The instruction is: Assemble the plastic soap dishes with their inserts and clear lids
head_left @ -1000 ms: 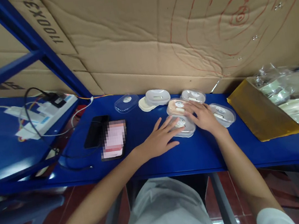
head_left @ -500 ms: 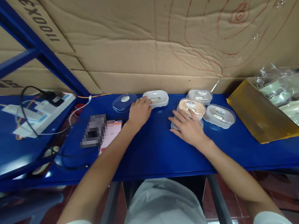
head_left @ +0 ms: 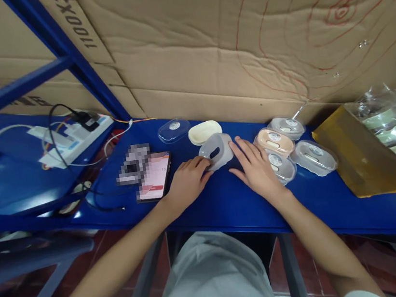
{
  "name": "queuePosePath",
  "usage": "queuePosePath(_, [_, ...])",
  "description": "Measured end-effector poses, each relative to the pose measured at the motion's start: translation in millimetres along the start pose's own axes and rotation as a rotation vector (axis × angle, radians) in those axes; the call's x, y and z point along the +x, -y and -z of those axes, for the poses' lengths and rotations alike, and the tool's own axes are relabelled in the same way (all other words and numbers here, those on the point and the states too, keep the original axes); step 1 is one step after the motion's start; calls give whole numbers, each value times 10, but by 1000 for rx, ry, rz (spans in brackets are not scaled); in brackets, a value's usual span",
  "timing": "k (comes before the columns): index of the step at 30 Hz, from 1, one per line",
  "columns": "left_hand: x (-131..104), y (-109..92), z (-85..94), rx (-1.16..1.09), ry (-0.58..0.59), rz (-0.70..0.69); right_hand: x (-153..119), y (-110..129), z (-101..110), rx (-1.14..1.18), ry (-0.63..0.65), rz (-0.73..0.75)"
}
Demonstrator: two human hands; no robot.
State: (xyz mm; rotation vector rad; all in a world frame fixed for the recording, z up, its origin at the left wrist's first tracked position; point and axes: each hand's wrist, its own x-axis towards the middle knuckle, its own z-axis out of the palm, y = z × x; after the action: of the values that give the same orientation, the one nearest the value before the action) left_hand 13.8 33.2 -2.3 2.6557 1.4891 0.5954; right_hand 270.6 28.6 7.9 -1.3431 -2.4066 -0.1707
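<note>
In my left hand [head_left: 191,176] is a whitish oval plastic dish [head_left: 222,146] with a dark slot, tilted up off the blue table. My fingers are closed on its left, near edge. My right hand [head_left: 256,164] is open with its fingers stretched out, fingertips at the dish's right end; whether they press on it I cannot tell. Just behind the dish lies a cream oval tray [head_left: 205,132]. A clear lid [head_left: 173,130] with a round sticker rests to that tray's left. Several lidded oval boxes [head_left: 314,156], one of them peach [head_left: 274,141], stand beyond my right hand.
A phone [head_left: 154,176] lies on the blue table [head_left: 206,210] at left, beside a blurred-out item [head_left: 130,164]. Farther left are a power strip [head_left: 73,145] and loose cables. An open carton [head_left: 345,158] with bagged pale-green parts stands at right. A cardboard wall [head_left: 179,63] closes off the back.
My left hand has brought the slotted dish nearer and tilted it, and the cream tray now shows behind. My right hand has left the lidded boxes for the dish. The view has turned slightly left.
</note>
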Motion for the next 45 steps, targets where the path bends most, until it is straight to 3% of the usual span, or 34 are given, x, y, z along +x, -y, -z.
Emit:
queuePosePath(9, [270, 24, 143, -12, 173, -76, -10, -119, -21, -72, -132, 57])
queuePosePath(13, [355, 41, 204, -15, 227, -103, -21, -155, -29, -77, -21, 98])
queuePosePath(16, [536, 68, 200, 16, 220, -42, -19, -168, -36, -37, 84, 152])
queuePosePath(20, [808, 165, 97, 90, 219, 69, -16, -124, -23, 34, 124, 196])
queuePosePath(23, [841, 241, 47, 124, 282, 112, -36, -69, 27, 31, 138, 189])
queuePosePath(26, [670, 259, 79, 149, 296, 148, -72, -37, 92, 20, 170, 180])
queuePosePath(31, [173, 146, 152, 144, 265, 181, -122, 1, 126, -46, 225, 183])
queuePosePath(35, [-166, 15, 101, 81, 207, 171, -227, 227, 79, -102, 243, 136])
queuePosePath(40, [-563, -60, 32, -22, 100, 160, -723, 615, -3, -65, 89, -40])
queuePosePath(42, [-732, -67, 32, -87, 31, 143, -991, 613, -13, -16, 34, -114])
queuePosePath(45, [-932, -96, 34, -166, -43, 87, -1315, 426, 8, 67, -54, -225])
